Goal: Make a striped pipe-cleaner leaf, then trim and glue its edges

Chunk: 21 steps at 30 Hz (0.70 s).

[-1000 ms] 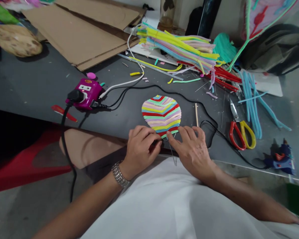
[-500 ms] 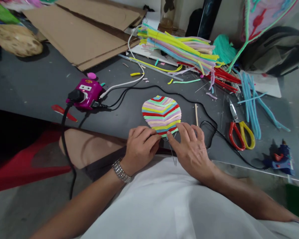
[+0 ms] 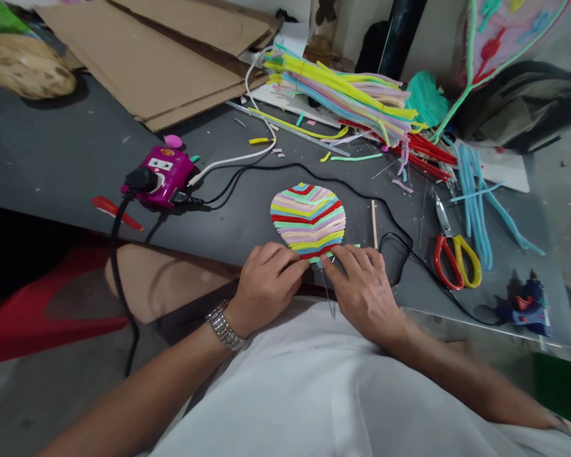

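A rounded panel of striped pipe cleaners lies at the table's front edge, its rows bent in V shapes of red, yellow, blue, green and lilac. Along its lower edge runs a light green pipe cleaner, one end sticking out past my right fingers. My left hand is closed on that strip at the panel's lower left, thumb and fingertips together. At the lower right, my right hand pinches the strip with thumb and bent fingers. Thin wire hangs from the panel's bottom between my hands.
Scissors, a glue gun and blue pipe cleaners lie right. A small stick is near the black cable. Behind are bundled pipe cleaners and cardboard. A purple power socket sits left.
My left hand has shifted slightly along the panel's lower edge. My right fingers have drawn down a little, and the green pipe cleaner's end now shows beyond them. The view has turned slightly.
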Motion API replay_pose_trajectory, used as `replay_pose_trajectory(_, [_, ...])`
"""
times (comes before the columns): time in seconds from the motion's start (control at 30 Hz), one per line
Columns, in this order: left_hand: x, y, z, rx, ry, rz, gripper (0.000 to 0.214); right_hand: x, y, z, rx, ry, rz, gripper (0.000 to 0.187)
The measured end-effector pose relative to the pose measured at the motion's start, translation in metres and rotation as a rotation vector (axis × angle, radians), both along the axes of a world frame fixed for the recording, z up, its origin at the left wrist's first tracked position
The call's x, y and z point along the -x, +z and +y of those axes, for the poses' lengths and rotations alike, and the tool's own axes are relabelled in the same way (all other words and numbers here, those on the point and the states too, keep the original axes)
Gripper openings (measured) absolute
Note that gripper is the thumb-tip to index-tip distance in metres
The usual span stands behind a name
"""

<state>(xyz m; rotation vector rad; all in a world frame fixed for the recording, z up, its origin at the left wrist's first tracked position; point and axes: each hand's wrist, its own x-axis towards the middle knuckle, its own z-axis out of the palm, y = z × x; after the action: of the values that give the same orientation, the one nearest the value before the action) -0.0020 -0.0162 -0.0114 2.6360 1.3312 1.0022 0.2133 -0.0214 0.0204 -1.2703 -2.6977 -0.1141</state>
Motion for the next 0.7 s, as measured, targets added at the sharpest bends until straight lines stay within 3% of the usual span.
replay_pose_trajectory(0.23, [0.003, 0.0023, -0.0003, 0.03, -0.001, 0.047, 0.016, -0.0006, 0.0, 0.0021, 0.05, -0.027, 0.055, 0.029])
replay_pose_trajectory(0.7, [0.0071, -0.005, -0.0078, 0.109, -0.004, -0.129, 0.017, 0.0004, 0.0015, 0.0002, 0.065, -0.017, 0.013, 0.039])
